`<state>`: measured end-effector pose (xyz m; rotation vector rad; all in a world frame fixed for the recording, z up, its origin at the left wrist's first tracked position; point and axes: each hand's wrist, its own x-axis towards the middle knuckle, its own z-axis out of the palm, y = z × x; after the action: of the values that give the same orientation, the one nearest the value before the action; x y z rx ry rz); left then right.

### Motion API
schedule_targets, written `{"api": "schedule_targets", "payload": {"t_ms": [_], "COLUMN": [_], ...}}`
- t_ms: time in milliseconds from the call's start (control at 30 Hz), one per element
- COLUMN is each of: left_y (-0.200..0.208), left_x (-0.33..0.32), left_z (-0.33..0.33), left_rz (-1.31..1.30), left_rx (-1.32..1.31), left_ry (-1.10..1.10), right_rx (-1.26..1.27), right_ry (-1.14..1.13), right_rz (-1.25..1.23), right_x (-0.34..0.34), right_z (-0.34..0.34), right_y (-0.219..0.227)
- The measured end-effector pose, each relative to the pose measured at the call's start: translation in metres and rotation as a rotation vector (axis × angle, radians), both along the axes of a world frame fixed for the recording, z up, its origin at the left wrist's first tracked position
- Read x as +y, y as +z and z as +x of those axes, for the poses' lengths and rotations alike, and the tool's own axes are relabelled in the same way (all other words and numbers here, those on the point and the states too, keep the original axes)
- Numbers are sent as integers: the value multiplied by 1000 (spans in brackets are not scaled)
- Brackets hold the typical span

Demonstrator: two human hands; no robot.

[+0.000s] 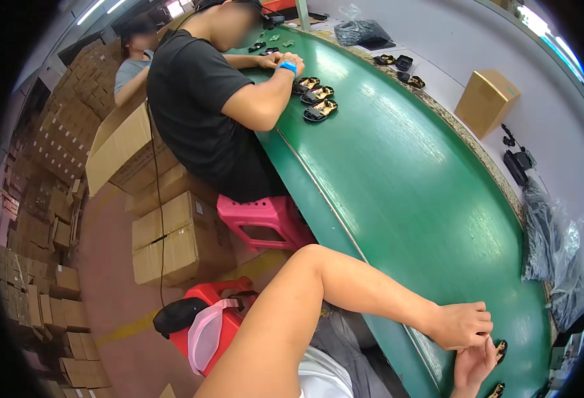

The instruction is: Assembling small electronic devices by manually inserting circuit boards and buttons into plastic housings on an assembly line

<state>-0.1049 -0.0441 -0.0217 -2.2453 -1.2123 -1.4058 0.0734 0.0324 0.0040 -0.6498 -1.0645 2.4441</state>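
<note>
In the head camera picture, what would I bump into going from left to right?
Stacked cardboard boxes → pink stool → camera wearer's left hand → small black-and-gold piece near that hand → crumpled plastic bags.

This looks like a factory assembly workshop, shown by the long green desk (404, 179) with several small black-and-gold parts (321, 111), a co-worker (199, 106) seated at it on a pink stool (265, 212), and stacked cardboard boxes (56, 152) along a yellow-lined floor (106, 265).
</note>
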Motion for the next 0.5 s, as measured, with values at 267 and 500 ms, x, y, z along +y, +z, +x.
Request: {"api": "schedule_targets", "payload": {"t_ms": [267,500], "left_y": [3,2], "left_x": [-1,4], "left_z": [-1,0], "left_rz": [31,95], "left_rx": [4,-5], "left_ry": [13,-8], "right_rx": [46,30], "right_ry": [113,75], "right_rz": [9,-105], "right_x": [7,-1], "right_z": [3,9], "right_y": [-6,10]}}
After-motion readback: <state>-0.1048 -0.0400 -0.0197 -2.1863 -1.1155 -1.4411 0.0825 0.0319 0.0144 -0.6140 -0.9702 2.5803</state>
